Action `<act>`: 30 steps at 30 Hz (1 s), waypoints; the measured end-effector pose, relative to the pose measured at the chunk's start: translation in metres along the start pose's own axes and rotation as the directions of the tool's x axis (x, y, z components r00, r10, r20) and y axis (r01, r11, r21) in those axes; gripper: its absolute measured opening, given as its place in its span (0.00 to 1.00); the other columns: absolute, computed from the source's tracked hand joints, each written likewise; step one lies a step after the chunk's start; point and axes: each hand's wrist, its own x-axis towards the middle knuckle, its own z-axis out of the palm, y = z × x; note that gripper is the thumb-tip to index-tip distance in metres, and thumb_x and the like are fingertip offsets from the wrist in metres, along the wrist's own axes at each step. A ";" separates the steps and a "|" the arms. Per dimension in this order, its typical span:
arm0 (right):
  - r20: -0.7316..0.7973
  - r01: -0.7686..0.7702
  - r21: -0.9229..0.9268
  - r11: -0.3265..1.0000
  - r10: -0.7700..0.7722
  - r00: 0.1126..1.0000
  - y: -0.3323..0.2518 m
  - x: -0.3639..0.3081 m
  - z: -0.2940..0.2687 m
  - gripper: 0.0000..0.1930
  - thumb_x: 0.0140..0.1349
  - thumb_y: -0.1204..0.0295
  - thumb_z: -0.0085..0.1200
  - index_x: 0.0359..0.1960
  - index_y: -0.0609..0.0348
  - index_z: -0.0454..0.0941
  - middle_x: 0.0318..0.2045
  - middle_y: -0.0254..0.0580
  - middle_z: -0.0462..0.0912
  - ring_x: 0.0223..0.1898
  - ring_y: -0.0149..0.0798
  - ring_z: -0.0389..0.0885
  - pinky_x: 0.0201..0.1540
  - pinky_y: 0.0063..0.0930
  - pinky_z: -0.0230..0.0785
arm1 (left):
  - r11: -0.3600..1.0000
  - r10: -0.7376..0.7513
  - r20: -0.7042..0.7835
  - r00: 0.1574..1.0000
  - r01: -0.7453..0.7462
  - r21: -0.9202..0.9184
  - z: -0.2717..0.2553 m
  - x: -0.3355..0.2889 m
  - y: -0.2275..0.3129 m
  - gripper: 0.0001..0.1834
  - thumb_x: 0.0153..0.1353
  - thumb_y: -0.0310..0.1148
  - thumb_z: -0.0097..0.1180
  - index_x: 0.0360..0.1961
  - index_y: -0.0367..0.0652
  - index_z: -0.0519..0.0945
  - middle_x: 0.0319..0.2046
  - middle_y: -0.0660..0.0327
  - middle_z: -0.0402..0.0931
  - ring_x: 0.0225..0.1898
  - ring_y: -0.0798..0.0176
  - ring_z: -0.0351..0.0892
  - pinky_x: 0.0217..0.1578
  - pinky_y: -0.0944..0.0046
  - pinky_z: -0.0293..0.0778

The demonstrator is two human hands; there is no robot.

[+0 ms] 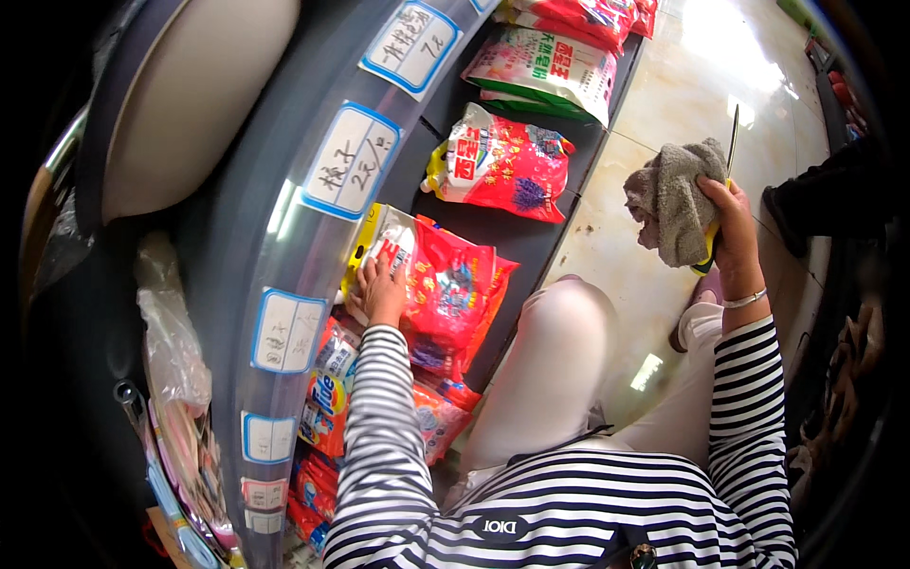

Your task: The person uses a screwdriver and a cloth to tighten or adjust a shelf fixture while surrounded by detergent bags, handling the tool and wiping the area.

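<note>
Left hand (382, 289), fingers apart and palm down, rests on the white-and-red front of one bright red bag (460, 294), which lies on a dark shelf (483, 224) beside the person's knee (569, 318); at least one more red bag shows from beneath it. Right hand (732, 220), raised over a glossy pale tiled floor (664, 95), is clamped on one grey cloth (681, 204) and, with it, one slim tool (709, 250) that has yellow on its handle and a long, thin end pointing away from the person. One bracelet (746, 300) circles the right wrist, below which a black-and-white striped sleeve (749, 398) begins. Farther along the shelf lies one red-and-white bag (517, 166) with a purple print, then two packets, one white-and-green bag (542, 71) on top of another mostly hidden, and beyond them red bags (583, 17) too overlapped to count. On the near side of the left hand, one orange bag (325, 422) sits among other red packets, their number unclear beside the forearm. Seven labels line a clear curved strip (318, 228): five blue-framed, one pinkish and one small pale one, the farthest cut off by the edge of view. One dark shoe (783, 223) stands at right.
</note>
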 end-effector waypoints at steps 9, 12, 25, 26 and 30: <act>-0.003 0.008 0.008 1.000 -0.008 1.000 -0.008 -0.001 -0.003 0.15 0.56 0.73 0.48 0.43 0.70 0.71 0.36 0.47 0.79 0.35 0.38 0.80 0.40 0.29 0.73 | 0.997 -0.076 0.114 0.991 0.072 0.039 0.002 0.005 0.021 0.30 0.61 0.55 0.36 0.64 0.58 0.57 0.65 0.61 0.50 0.67 0.54 0.42 0.59 0.31 0.40; -0.019 0.026 0.021 0.999 -0.025 1.000 -0.011 -0.001 -0.005 0.15 0.56 0.73 0.49 0.43 0.71 0.71 0.36 0.47 0.79 0.35 0.38 0.80 0.40 0.29 0.73 | 0.993 -0.114 0.158 0.981 0.107 0.057 -0.008 0.008 0.035 0.29 0.62 0.51 0.37 0.63 0.54 0.59 0.65 0.60 0.49 0.68 0.53 0.40 0.59 0.31 0.38; 0.007 0.035 0.017 0.999 -0.035 0.999 -0.006 0.001 -0.004 0.15 0.56 0.72 0.49 0.43 0.68 0.71 0.36 0.45 0.79 0.34 0.36 0.80 0.39 0.26 0.73 | 0.844 0.516 -0.068 0.854 -0.521 -0.126 0.042 -0.012 0.139 0.11 0.56 0.31 0.44 0.35 0.44 0.78 0.43 0.55 0.75 0.56 0.54 0.64 0.59 0.38 0.48; 0.019 0.038 0.025 0.999 -0.038 0.999 -0.006 0.001 -0.004 0.14 0.57 0.72 0.50 0.43 0.67 0.72 0.35 0.44 0.80 0.34 0.34 0.80 0.39 0.25 0.73 | 0.778 0.588 -0.221 0.778 -0.619 -0.107 0.051 -0.015 0.136 0.09 0.55 0.31 0.45 0.33 0.42 0.77 0.41 0.53 0.74 0.56 0.55 0.63 0.61 0.42 0.47; 0.012 0.023 0.010 1.000 -0.023 1.000 -0.006 0.000 -0.001 0.14 0.57 0.72 0.50 0.43 0.67 0.72 0.35 0.44 0.80 0.34 0.34 0.80 0.40 0.25 0.73 | 0.485 0.856 -0.318 0.407 -0.846 0.222 0.066 -0.033 0.139 0.07 0.55 0.31 0.45 0.32 0.41 0.74 0.38 0.57 0.69 0.57 0.58 0.60 0.63 0.49 0.45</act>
